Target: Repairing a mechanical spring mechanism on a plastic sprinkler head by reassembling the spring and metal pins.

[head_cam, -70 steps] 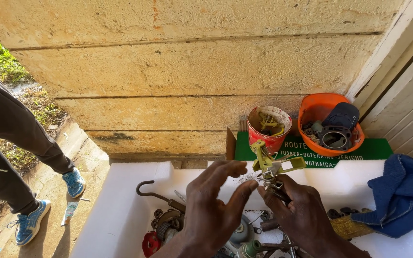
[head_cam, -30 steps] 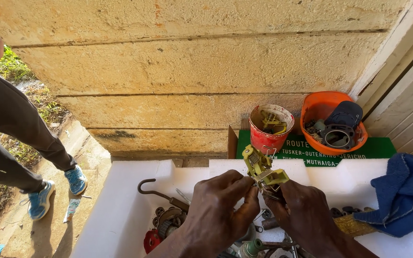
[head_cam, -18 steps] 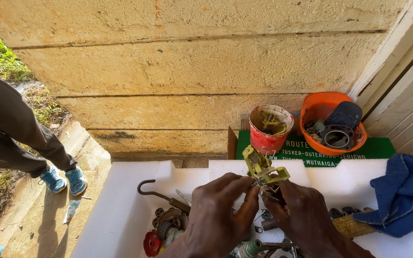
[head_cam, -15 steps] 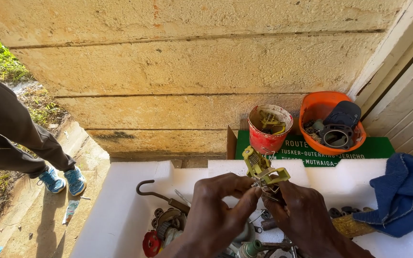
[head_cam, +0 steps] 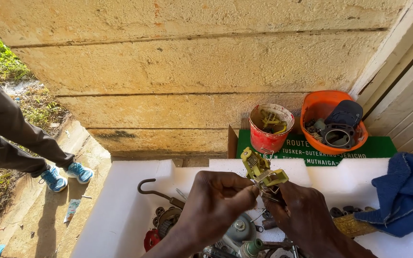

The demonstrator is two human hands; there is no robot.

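Above the white foam tray, both hands' fingers pinch a yellow-green metal part, its long axis tilted up-left.

Surface: white foam tray.
Left of blue cloth: metal hook, red part, round grey metal parts.
Against cloth: yellow brush.

left hand: bare, no glove | right hand: bare, no sleeve showing
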